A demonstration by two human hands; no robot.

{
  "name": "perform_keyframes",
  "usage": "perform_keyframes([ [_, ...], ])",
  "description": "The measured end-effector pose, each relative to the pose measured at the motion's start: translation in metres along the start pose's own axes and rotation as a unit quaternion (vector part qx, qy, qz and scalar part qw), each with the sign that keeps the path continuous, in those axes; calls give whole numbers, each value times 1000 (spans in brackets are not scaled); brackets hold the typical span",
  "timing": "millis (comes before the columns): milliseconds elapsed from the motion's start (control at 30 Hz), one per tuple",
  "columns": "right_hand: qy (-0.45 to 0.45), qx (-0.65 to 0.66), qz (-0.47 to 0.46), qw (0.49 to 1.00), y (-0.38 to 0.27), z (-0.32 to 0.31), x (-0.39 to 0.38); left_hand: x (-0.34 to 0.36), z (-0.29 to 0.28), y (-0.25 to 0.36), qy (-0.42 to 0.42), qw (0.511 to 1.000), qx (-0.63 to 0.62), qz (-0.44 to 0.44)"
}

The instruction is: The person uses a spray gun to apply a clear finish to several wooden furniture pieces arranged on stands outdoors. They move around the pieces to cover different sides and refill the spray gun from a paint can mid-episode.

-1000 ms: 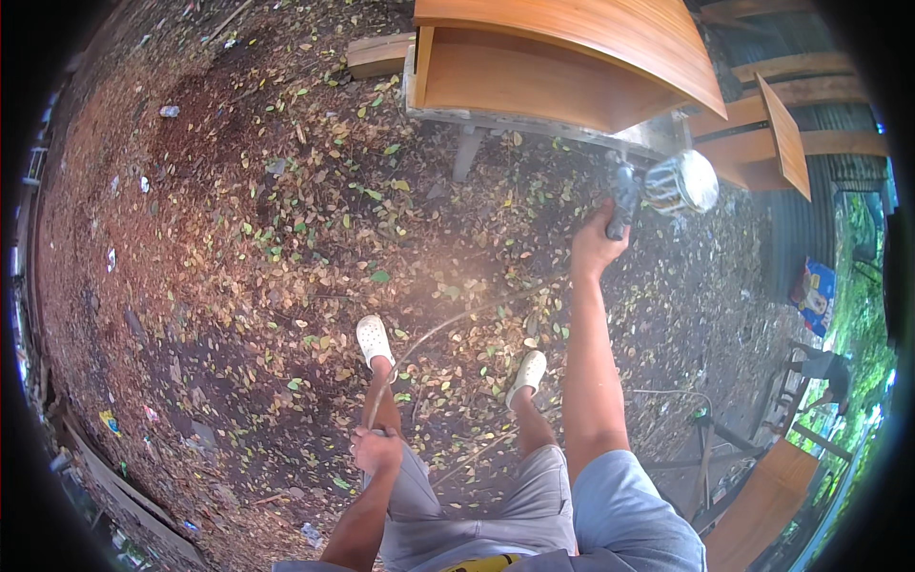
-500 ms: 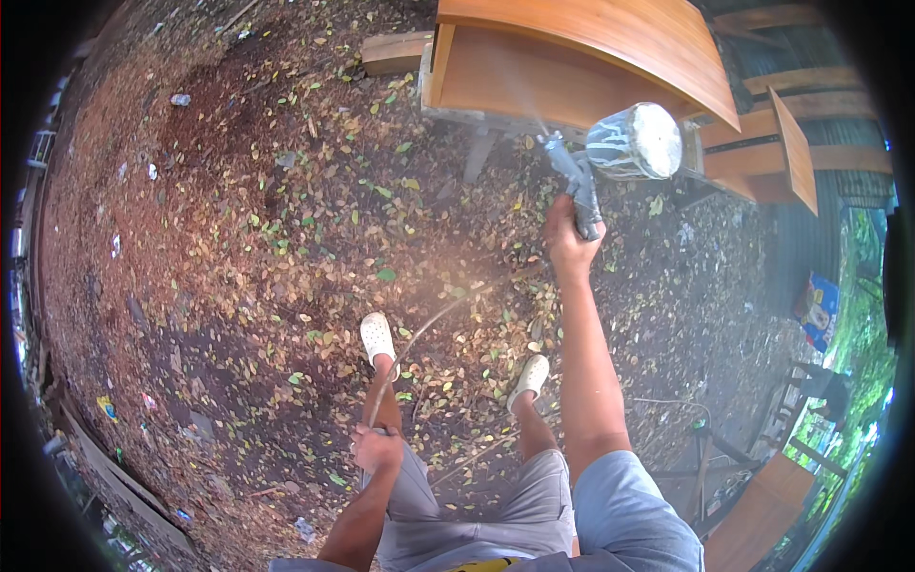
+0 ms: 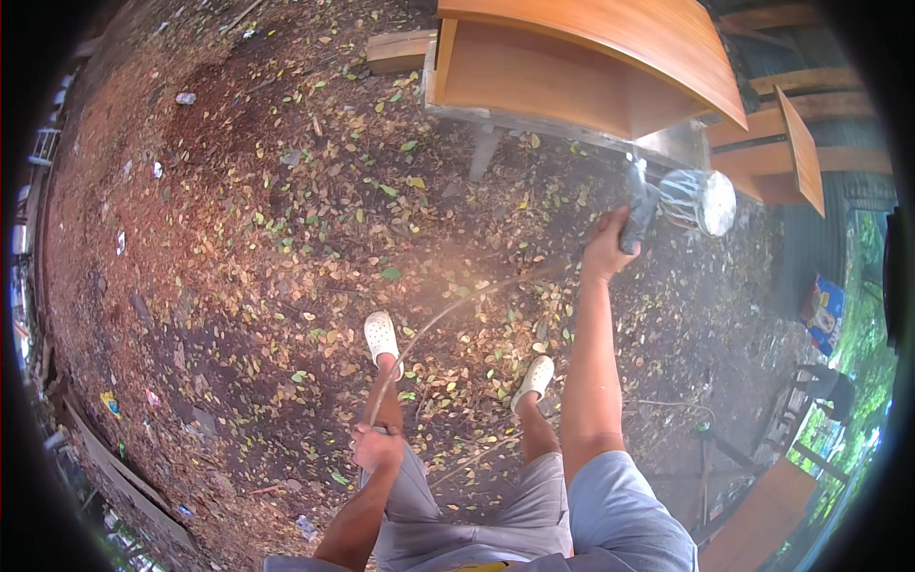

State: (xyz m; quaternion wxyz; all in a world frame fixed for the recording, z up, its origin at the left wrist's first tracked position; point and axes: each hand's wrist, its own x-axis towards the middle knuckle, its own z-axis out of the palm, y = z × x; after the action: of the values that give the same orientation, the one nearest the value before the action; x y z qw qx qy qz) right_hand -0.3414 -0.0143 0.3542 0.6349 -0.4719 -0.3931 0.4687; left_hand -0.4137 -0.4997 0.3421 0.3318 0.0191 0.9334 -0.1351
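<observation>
My right hand (image 3: 607,250) grips the spray gun (image 3: 641,207) near the front edge of the bench (image 3: 534,123); left hand (image 3: 377,449) holds the hose (image 3: 448,309); I'd sweep evenly.

Your spray gun (image 3: 640,217) is grey, its cup (image 3: 699,201) white-streaked, your clogs (image 3: 380,335) whitish, the cabinet (image 3: 610,43) orange-brown with wood grain

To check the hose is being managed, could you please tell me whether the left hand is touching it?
Touching: the head view shows the left hand closed around the hose, which emerges from the fist.
</observation>
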Motion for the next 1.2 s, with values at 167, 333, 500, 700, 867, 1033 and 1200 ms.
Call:
perform_keyframes([
  [167, -209, -18, -48, 977, 14, 21, -29, 2, 8, -4, 2, 1000, 13, 5],
  [333, -215, -36, -67, 974, 16, 37, -35, -1, 14, -6, 15, 1000, 22, 6],
  [500, -55, -32, -68, 996, 20, 8, -3, -4, 15, -3, 1, 1000, 28, 3],
  [700, 64, -26, -36, 997, -3, -7, 5, -4, 21, -4, 4, 999, 42, -12],
  [867, -33, 54, -38, 997, 9, 11, -8, 0, 20, -4, 10, 999, 46, -8],
  [1033, -221, 0, -134, 966, 25, 35, -24, -4, 9, 4, 13, 999, 45, -20],
  [1200, -195, -93, -171, 961, 28, 32, -19, -7, 10, 8, 28, 998, 49, -19],
])
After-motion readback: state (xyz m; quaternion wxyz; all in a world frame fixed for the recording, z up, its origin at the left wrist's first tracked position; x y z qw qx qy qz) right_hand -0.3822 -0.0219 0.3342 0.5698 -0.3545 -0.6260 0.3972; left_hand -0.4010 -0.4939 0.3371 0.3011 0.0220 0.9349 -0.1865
